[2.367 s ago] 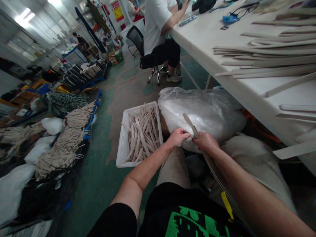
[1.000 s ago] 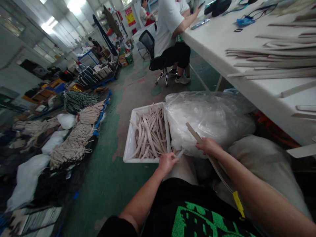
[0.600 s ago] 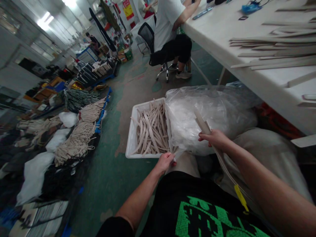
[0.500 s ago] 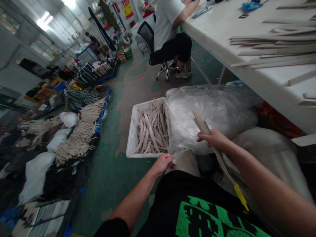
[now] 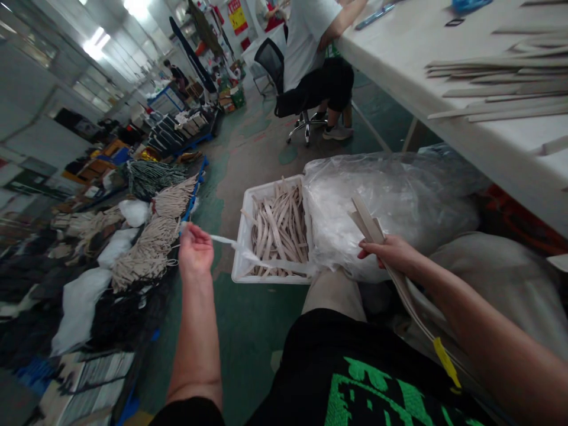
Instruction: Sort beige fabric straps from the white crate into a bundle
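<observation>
My left hand (image 5: 196, 251) is closed on a thin whitish plastic strip (image 5: 224, 240), out to the left of the white crate (image 5: 238, 260). The strip runs right across the crate toward the clear plastic bag (image 5: 341, 189); where it ends I cannot tell. Beige flat straps (image 5: 277, 219) fill the crate in a loose heap. My right hand (image 5: 393, 251) grips a small bundle of beige straps (image 5: 367, 220) in front of the bag. Its tail hangs past my forearm, where a yellow tag or wrap (image 5: 446, 361) shows.
A white table (image 5: 399, 77) on the right carries more beige straps (image 5: 497, 74). A person (image 5: 310, 47) sits on an office chair at its far end. Pallets with strap bundles (image 5: 146, 254) and white sacks (image 5: 82, 302) line the left. A pale sack (image 5: 488, 284) bulges below the table.
My left hand has swung left, away from the crate's near right corner, drawing the plastic strip out across the crate. My right hand still holds its bundle in nearly the same place.
</observation>
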Tool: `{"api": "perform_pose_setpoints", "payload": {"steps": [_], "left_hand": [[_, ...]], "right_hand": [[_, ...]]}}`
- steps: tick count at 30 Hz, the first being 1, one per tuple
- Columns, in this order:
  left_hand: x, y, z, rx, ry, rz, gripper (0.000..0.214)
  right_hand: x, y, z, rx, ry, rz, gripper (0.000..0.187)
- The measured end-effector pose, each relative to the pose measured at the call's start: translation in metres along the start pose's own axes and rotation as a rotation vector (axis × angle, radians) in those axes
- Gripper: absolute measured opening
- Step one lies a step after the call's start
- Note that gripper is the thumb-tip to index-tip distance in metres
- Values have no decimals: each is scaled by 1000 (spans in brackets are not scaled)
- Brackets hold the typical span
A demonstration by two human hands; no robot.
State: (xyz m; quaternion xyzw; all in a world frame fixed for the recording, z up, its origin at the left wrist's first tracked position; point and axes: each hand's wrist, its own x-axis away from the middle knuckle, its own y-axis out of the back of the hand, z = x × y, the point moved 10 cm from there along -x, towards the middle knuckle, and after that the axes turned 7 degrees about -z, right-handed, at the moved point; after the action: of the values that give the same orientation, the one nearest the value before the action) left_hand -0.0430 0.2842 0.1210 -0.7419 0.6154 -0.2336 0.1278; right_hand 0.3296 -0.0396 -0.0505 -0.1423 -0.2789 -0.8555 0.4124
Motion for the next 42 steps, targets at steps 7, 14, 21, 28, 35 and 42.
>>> {"api": "perform_pose_setpoints", "payload": {"steps": [7,14,21,28,35,42], "left_hand": [[34,32,88,61,252,-193,25],[139,36,248,-76,655,-83,9],[149,10,249,-104,648,58,34],[159,-5,243,-219,583,182,45],[212,-21,261,-173,650,296,49],[235,-26,265,-163,694,384,42]], "right_hand": [[27,-19,20,-48,12,98,51],[74,-49,24,-1,60,273,56],[74,-53,19,130,59,212,48],[71,-57,20,33,45,189,49],[58,-73,14,-146,-22,138,44],[54,-61,13,-159,41,47,47]]}}
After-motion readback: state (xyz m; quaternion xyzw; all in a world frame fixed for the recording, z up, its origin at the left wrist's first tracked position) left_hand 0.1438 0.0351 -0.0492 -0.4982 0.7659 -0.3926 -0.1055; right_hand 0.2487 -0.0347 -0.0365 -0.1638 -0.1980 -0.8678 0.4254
